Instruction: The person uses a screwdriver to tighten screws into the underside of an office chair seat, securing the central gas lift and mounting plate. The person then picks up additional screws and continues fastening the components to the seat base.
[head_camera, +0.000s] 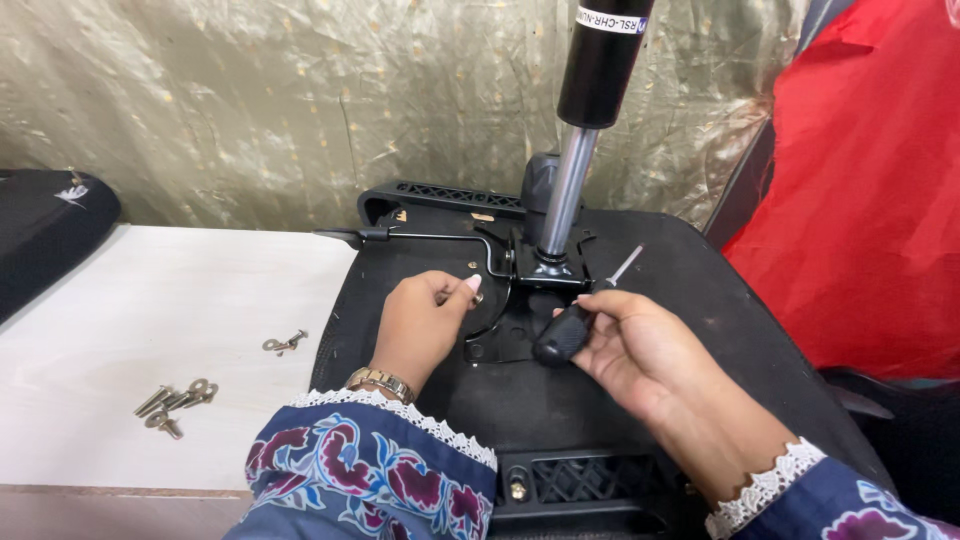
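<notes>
Lying at lower left on the white board (150, 310) are loose bolts (175, 400). At centre, the left hand (425, 320) pinches a small fastener against the black plate (500, 330) on the seat (600, 400), below the gas cylinder (570, 190). Just right, the right hand (640, 345) is closed around a screwdriver (575, 320).

One head-worn camera looks steeply down from close above onto the worktop (150, 320) and the upturned chair seat (600, 400) directly ahead
</notes>
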